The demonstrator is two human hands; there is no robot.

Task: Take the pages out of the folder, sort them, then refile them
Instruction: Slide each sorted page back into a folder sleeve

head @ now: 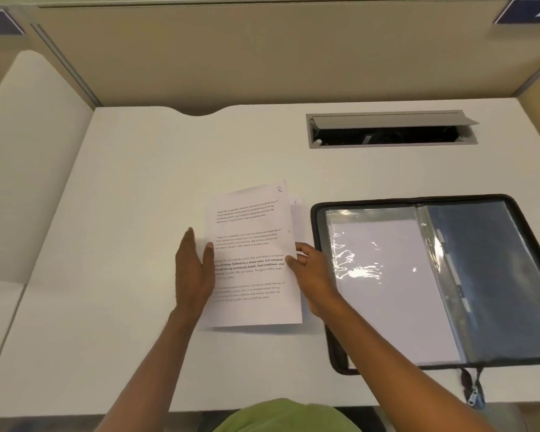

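A small stack of printed white pages (253,244) lies on the desk left of the folder; the top page has a handwritten mark in its upper right corner, and another page's edge peeks out on the right. My left hand (194,269) lies against the stack's left edge, thumb on the top sheet. My right hand (312,269) pinches the stack's right edge. The black zip folder (512,275) lies open at the right, with clear plastic sleeves; its left sleeve shows a white sheet (387,291).
The white desk (138,213) has beige partition walls behind and at both sides. A grey cable hatch (390,129) stands open at the back right. The folder's zip pulls (474,397) hang over the desk's front edge.
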